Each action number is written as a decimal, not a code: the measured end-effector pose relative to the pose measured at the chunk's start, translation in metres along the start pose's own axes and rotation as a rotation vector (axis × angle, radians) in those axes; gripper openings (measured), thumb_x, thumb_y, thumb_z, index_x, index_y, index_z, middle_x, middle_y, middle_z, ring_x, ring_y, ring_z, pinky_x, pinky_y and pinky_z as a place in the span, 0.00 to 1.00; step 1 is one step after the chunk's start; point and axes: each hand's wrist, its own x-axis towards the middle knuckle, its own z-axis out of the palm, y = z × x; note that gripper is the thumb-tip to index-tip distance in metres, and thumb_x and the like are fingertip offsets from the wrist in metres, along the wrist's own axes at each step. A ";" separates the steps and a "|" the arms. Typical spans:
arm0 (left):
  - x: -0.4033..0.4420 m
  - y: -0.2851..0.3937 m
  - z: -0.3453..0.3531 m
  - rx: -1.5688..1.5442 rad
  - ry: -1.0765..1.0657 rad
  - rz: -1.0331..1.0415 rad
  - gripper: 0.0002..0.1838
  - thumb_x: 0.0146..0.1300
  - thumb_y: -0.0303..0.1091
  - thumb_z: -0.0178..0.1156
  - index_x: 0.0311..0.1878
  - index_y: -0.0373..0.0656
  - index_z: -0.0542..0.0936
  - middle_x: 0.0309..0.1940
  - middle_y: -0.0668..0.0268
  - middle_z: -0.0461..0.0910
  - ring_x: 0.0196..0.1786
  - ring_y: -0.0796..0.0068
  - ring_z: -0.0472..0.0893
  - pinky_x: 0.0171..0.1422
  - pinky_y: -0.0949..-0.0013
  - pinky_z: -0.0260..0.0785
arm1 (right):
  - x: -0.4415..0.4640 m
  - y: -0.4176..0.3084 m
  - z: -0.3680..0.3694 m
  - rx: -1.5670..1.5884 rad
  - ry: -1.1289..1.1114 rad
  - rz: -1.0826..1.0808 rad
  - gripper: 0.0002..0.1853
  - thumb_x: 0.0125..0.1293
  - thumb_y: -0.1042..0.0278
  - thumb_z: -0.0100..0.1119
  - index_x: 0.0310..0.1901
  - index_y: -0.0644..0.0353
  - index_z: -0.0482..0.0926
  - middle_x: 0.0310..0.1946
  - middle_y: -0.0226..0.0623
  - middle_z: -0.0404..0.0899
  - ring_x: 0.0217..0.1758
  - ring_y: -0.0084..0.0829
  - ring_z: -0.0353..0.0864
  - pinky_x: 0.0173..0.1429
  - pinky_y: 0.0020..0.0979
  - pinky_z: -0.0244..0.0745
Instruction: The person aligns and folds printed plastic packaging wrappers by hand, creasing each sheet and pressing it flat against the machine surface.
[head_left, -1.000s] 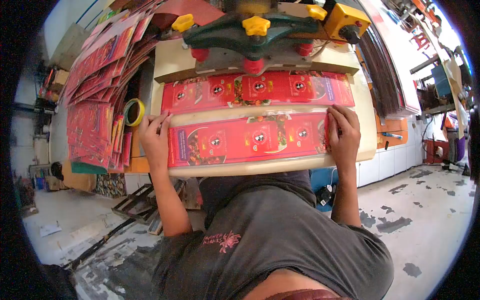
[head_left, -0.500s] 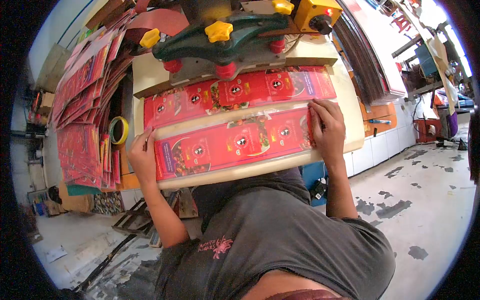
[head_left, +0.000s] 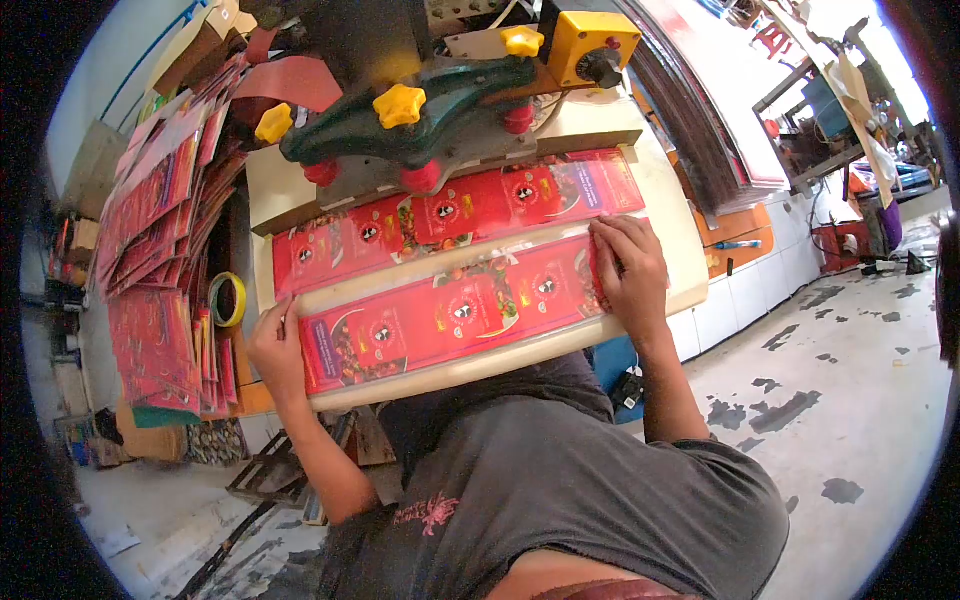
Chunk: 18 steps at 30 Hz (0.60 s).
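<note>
the left hand [head_left: 277, 342] and right hand [head_left: 630, 268] pinch opposite ends of a glossy red printed sheet [head_left: 455, 312]. it lies on the cream-coloured worktop [head_left: 672, 255].

The printed strip [head_left: 455, 315] looks like paper under clear plastic, smooth and glossy. The knobs [head_left: 399, 106] look like shiny moulded plastic. The press [head_left: 440, 100] wears glossy dark paint. The pad [head_left: 690, 240] is smooth and cream, and the shirt [head_left: 560, 470] is matt cloth. The floor [head_left: 810, 370] looks rough and patchy.
</note>
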 end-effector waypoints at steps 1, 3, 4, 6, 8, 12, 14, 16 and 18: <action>0.000 -0.001 0.001 -0.009 -0.008 -0.003 0.10 0.66 0.29 0.63 0.45 0.32 0.84 0.37 0.54 0.85 0.38 0.60 0.84 0.44 0.63 0.74 | 0.000 0.000 0.000 -0.003 0.005 -0.015 0.10 0.62 0.78 0.62 0.45 0.65 0.85 0.47 0.44 0.84 0.53 0.42 0.81 0.60 0.38 0.73; -0.001 0.000 0.001 -0.020 -0.005 0.000 0.10 0.66 0.29 0.63 0.45 0.32 0.85 0.37 0.54 0.85 0.38 0.61 0.84 0.43 0.63 0.74 | -0.001 0.001 0.000 -0.009 0.004 -0.009 0.10 0.62 0.78 0.62 0.45 0.65 0.85 0.47 0.44 0.84 0.53 0.42 0.81 0.60 0.38 0.73; -0.001 0.000 0.001 -0.026 -0.001 0.001 0.10 0.67 0.29 0.63 0.46 0.32 0.85 0.37 0.55 0.85 0.37 0.62 0.84 0.42 0.64 0.74 | -0.001 0.001 0.000 -0.010 0.001 -0.006 0.10 0.62 0.77 0.62 0.44 0.65 0.85 0.47 0.44 0.84 0.53 0.42 0.81 0.60 0.38 0.73; 0.001 0.007 -0.004 0.007 -0.027 -0.029 0.11 0.67 0.30 0.63 0.46 0.32 0.85 0.37 0.54 0.85 0.37 0.62 0.84 0.42 0.64 0.74 | -0.001 -0.001 -0.001 -0.009 0.004 0.003 0.10 0.62 0.77 0.62 0.44 0.65 0.85 0.47 0.44 0.84 0.54 0.42 0.81 0.60 0.38 0.73; 0.001 0.009 -0.006 0.041 -0.055 -0.061 0.11 0.67 0.30 0.63 0.47 0.32 0.85 0.37 0.54 0.85 0.37 0.63 0.84 0.41 0.64 0.74 | -0.001 -0.002 -0.001 -0.006 0.006 0.013 0.10 0.62 0.77 0.62 0.44 0.65 0.85 0.47 0.44 0.84 0.54 0.42 0.81 0.60 0.38 0.73; 0.000 0.004 -0.002 0.017 -0.008 0.007 0.11 0.67 0.30 0.63 0.46 0.33 0.85 0.35 0.54 0.85 0.35 0.65 0.83 0.39 0.65 0.74 | -0.001 0.000 -0.001 -0.008 0.000 0.001 0.10 0.62 0.78 0.62 0.45 0.65 0.85 0.48 0.44 0.84 0.54 0.42 0.81 0.60 0.38 0.73; -0.001 0.003 -0.002 0.018 0.014 0.043 0.10 0.67 0.30 0.63 0.46 0.33 0.85 0.35 0.55 0.85 0.33 0.65 0.83 0.38 0.65 0.73 | -0.001 0.000 -0.001 -0.010 -0.002 -0.002 0.10 0.62 0.78 0.62 0.45 0.65 0.85 0.48 0.44 0.84 0.54 0.42 0.81 0.60 0.38 0.73; -0.002 0.004 -0.003 0.051 0.006 0.023 0.10 0.67 0.31 0.64 0.45 0.34 0.86 0.32 0.56 0.84 0.30 0.66 0.81 0.35 0.65 0.72 | -0.001 -0.001 -0.001 -0.009 0.001 -0.005 0.10 0.62 0.78 0.62 0.45 0.65 0.85 0.48 0.44 0.84 0.54 0.42 0.81 0.61 0.38 0.73; -0.002 0.002 -0.002 0.057 0.010 0.046 0.10 0.66 0.32 0.64 0.44 0.35 0.86 0.31 0.56 0.84 0.29 0.67 0.80 0.34 0.66 0.71 | -0.001 -0.001 -0.002 -0.007 0.001 -0.003 0.10 0.62 0.78 0.62 0.45 0.65 0.85 0.48 0.44 0.84 0.54 0.42 0.81 0.61 0.38 0.73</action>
